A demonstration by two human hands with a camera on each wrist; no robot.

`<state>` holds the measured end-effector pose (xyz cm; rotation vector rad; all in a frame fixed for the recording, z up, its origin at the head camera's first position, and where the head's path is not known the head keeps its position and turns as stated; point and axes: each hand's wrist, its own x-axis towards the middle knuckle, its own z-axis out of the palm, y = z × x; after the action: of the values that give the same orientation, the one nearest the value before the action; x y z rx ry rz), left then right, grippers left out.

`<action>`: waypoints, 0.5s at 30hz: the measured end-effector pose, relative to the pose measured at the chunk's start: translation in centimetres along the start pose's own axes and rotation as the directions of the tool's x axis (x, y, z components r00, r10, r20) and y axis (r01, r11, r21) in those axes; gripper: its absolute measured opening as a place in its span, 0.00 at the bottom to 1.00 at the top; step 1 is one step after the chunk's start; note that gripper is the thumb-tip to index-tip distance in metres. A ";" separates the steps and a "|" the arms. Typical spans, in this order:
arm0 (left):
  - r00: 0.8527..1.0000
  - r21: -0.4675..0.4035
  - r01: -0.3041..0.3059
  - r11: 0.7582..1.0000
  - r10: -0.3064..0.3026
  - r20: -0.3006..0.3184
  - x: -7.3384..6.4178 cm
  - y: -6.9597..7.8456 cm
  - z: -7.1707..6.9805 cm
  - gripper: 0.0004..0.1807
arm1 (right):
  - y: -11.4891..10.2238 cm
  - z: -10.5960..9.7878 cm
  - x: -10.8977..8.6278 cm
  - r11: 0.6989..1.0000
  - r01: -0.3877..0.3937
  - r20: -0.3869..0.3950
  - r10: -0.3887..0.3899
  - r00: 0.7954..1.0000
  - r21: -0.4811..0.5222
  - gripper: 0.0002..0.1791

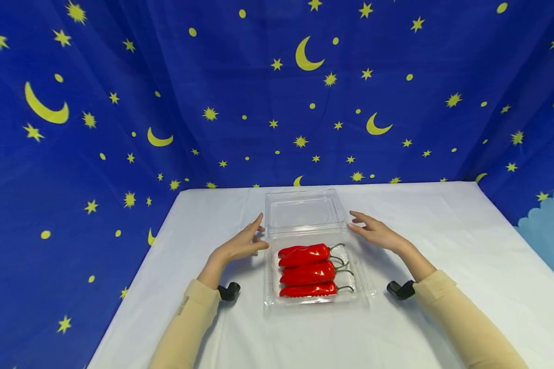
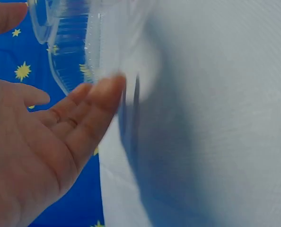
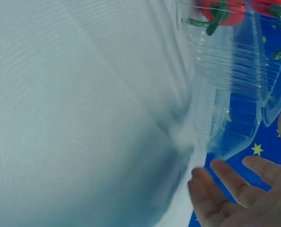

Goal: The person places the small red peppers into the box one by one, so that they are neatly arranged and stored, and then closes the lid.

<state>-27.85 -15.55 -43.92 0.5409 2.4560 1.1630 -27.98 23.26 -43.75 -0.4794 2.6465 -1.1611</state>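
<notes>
A clear plastic clamshell box (image 1: 271, 287) lies unfolded on the table, its lid (image 1: 304, 211) laid back toward the curtain. Several red peppers (image 1: 307, 274) with green stems lie stacked across the box's base, stems pointing right. My left hand (image 1: 240, 243) is at the left side of the box near the hinge, fingers extended; whether it touches the plastic is unclear. On the opposite side, my right hand (image 1: 377, 233) reaches toward the lid's near right corner with fingers loosely straight. Neither hand holds anything. Both wrist views show spread fingers beside the clear plastic.
A white cloth covers the table (image 1: 424, 215). Behind and to the sides hangs a blue curtain (image 1: 258, 92) with yellow moons and stars. Black wrist mounts (image 1: 231, 291) show below both hands, beside the beige sleeves.
</notes>
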 end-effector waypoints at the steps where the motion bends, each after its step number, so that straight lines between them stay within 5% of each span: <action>1: 1.000 -0.037 0.011 0.999 -0.011 0.009 0.1 -0.2 0.1 0.49 | 0.1 0.0 0.0 1.000 -0.008 0.010 0.008 1.000 0.027 0.35; 8: 0.998 -0.232 0.012 0.973 0.005 0.070 0.4 -0.9 0.7 0.46 | 0.9 0.2 0.4 0.973 -0.055 0.103 0.033 0.994 0.223 0.36; 15: 0.991 -0.394 0.033 0.918 0.020 0.130 0.1 -1.0 0.7 0.48 | 0.8 0.4 0.4 0.941 -0.059 0.116 0.021 0.993 0.333 0.37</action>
<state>-27.82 -15.63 -45.18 0.4687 2.0307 1.5193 -28.36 23.33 -44.62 -0.4092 2.2882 -1.4880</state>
